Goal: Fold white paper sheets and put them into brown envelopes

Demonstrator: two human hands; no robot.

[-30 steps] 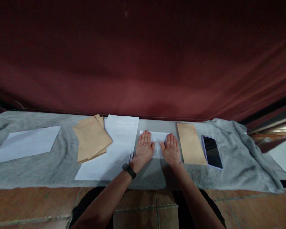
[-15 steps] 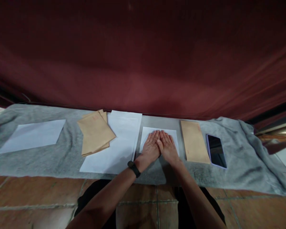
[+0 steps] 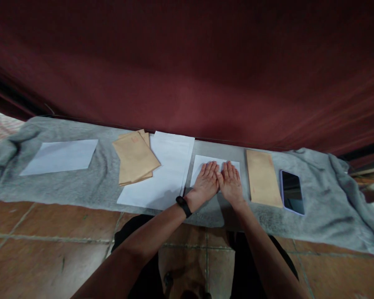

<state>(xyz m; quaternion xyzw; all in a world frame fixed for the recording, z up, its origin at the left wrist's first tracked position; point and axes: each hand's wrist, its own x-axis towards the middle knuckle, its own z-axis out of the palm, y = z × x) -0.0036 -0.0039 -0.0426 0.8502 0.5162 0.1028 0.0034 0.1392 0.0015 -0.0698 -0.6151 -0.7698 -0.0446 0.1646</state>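
The small white sheet [image 3: 198, 167] lies right under both hands, straight in front of the person, on a grey cloth [image 3: 90, 187]. Its long side seems to run from left to right, and the fingers point away from the person, across the short way. The left hand [image 3: 207, 182] and the right hand [image 3: 231, 182] are both flat, palms down, with their fingers stretched out, and they grip nothing. They sit side by side, very close, with the right thumb next to the left hand; it is hard to tell if they touch. Neither hand is nearer to the sheet, as both rest on it. More white shows on the left, and the right hand is close to the right edge. A black watch [image 3: 183, 206] is on the left wrist. Just left of the small sheet are big white papers [image 3: 171, 158], with brown envelopes [image 3: 135, 160] partly on top. On the right hand's side is a flat brown envelope [image 3: 263, 178], its long side pointing away from the person, and then a phone [image 3: 292, 193].
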